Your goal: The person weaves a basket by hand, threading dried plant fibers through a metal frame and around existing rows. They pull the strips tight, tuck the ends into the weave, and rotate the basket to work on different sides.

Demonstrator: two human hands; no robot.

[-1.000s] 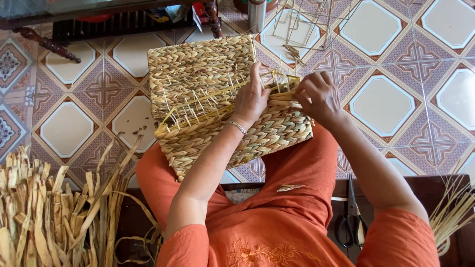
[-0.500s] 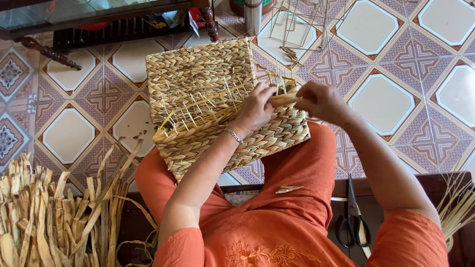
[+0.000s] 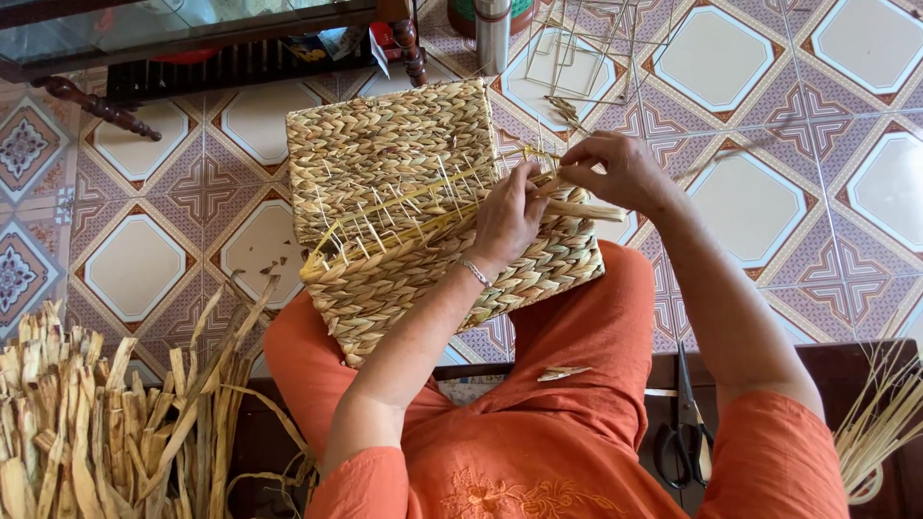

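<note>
A person in orange clothing sits over a patterned tile floor (image 3: 144, 264), seen from above, weaving one rectangular basket. At the far left lies one loose pile of dried straw strips (image 3: 91, 423), flat and pale, fanning out beside the person's knee. Above it, at the top left, runs one dark wooden table (image 3: 192, 38) with a glass top; what sits under the glass is too blurred to tell. The woven basket (image 3: 423, 211) rests tilted on the person's lap and reaches out over the floor, its braided side facing up; thin pale stakes stick out along its unfinished edge, and nothing can be seen inside it. The left hand (image 3: 508, 219) lies on the basket's edge, fingers curled and pressed together onto the weave, a thin bracelet at the wrist. Just to its right, the right hand (image 3: 620, 171) pinches one flat straw strand (image 3: 577, 207) between thumb and fingertips, the strand running back to the basket's edge between the two hands. Behind the hands stand one metal flask (image 3: 493, 34) and one bare wire frame (image 3: 586, 48), on the floor. Lower right, one pair of scissors (image 3: 685, 423) lies shut on a dark surface beside the person's leg, and one bundle of thin reeds (image 3: 880, 423) sprays in from the right edge.
</note>
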